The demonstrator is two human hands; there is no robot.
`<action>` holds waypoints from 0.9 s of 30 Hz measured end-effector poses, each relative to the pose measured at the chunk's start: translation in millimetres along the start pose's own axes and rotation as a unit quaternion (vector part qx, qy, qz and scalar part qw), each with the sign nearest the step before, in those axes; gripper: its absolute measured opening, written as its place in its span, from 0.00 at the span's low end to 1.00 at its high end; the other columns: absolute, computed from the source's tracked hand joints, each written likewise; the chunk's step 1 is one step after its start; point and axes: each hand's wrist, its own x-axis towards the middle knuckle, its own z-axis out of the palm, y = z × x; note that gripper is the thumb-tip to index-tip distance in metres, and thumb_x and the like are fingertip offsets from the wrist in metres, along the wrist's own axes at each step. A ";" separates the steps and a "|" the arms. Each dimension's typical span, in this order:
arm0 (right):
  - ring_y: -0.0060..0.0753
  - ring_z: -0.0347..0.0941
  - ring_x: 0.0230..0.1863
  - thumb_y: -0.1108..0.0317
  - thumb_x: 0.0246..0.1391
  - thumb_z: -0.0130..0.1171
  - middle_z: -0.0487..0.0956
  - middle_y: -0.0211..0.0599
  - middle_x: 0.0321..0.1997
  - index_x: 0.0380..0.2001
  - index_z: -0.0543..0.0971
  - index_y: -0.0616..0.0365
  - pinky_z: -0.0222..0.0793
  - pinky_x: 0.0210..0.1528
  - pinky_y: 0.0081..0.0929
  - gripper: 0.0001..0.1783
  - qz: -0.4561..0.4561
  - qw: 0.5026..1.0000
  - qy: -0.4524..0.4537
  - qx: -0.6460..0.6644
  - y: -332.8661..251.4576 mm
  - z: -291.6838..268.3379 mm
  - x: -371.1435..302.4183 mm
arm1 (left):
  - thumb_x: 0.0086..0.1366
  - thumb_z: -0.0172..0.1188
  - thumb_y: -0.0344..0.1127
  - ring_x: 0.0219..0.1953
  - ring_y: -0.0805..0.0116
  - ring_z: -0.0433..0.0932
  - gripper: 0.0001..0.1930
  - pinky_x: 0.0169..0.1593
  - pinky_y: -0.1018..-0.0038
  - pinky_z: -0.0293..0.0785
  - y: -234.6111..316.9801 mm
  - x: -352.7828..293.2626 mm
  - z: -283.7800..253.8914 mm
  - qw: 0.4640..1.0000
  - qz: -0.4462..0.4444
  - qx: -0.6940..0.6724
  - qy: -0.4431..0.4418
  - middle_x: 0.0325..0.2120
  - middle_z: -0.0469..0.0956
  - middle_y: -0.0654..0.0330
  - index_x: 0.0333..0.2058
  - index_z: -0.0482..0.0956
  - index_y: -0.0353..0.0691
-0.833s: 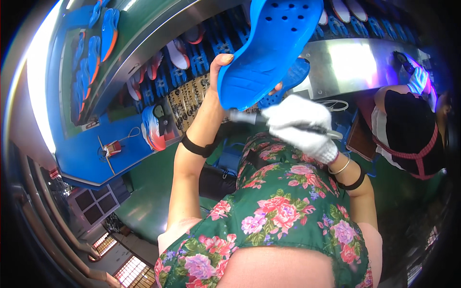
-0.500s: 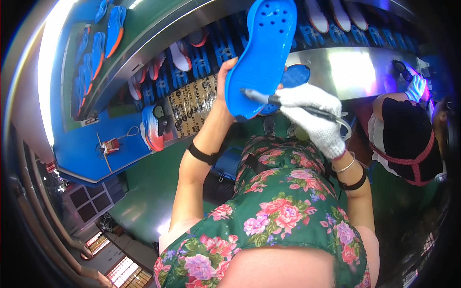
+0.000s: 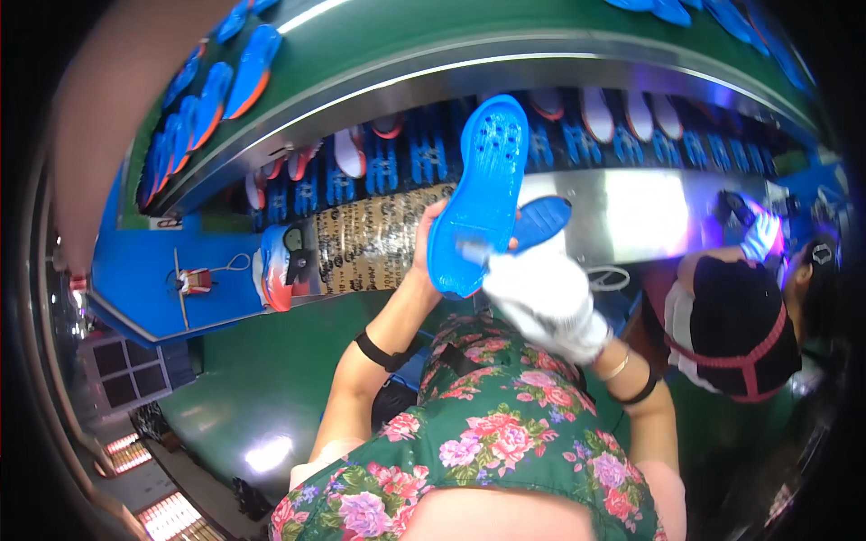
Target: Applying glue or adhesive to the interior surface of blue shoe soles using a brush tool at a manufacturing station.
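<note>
A bright blue shoe sole [image 3: 483,194] is held upright in front of me, its hollow side with a cluster of small holes at the toe facing me. My bare left hand [image 3: 426,236] grips its left edge near the heel, with fingertips showing on the far edge. My right hand [image 3: 546,293], in a white knit glove, is closed on a brush [image 3: 475,251]. The pale, motion-blurred brush tip lies over the inside of the heel. Most of its handle is hidden by the glove. Behind, another blue sole [image 3: 544,222] rests on the metal bench.
A metal-edged green conveyor [image 3: 505,45] carries blue soles. Beneath it stand several shoe uppers [image 3: 349,151] and blue racks [image 3: 383,167]. On the left are a blue tabletop [image 3: 144,288] and a red-and-blue shoe [image 3: 275,270]. A co-worker [image 3: 731,316] sits at right.
My view has tilted, showing more of the conveyor, and the held sole appears lower. The brush has shifted slightly across the heel, and my right hand has turned its back towards me.
</note>
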 end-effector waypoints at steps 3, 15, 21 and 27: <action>0.34 0.84 0.40 0.81 0.47 0.71 0.87 0.41 0.39 0.38 0.88 0.60 0.78 0.45 0.30 0.12 0.196 0.920 -0.026 0.338 -13.6 -8.3 5.5 | 0.63 0.54 0.69 0.55 0.27 0.74 0.54 0.53 0.39 0.80 6.8 -13.4 18.7 0.998 0.053 -0.011 0.026 0.66 0.60 0.33 0.73 0.49 0.33; 0.27 0.80 0.34 0.84 0.52 0.62 0.86 0.51 0.44 0.40 0.85 0.70 0.75 0.37 0.20 0.11 0.431 0.713 0.256 0.490 30.1 15.2 -16.9 | 0.57 0.65 0.71 0.65 0.29 0.61 0.62 0.60 0.41 0.75 174.6 -27.9 99.2 0.952 0.184 0.065 -0.236 0.70 0.50 0.34 0.73 0.43 0.32; 0.26 0.82 0.38 0.82 0.53 0.65 0.87 0.44 0.41 0.41 0.86 0.67 0.76 0.39 0.19 0.11 0.480 0.723 0.211 0.450 43.9 52.6 -33.8 | 0.69 0.45 0.72 0.74 0.35 0.46 0.54 0.72 0.50 0.61 214.1 -6.8 122.1 0.929 0.344 -0.125 -0.053 0.71 0.47 0.35 0.72 0.43 0.26; 0.22 0.80 0.35 0.80 0.53 0.66 0.87 0.39 0.40 0.40 0.86 0.66 0.75 0.37 0.18 0.10 0.494 0.733 0.212 0.417 46.2 45.3 -35.4 | 0.64 0.64 0.31 0.59 0.49 0.73 0.25 0.64 0.58 0.73 201.3 -35.6 93.5 0.824 0.513 0.173 0.164 0.56 0.71 0.42 0.57 0.70 0.24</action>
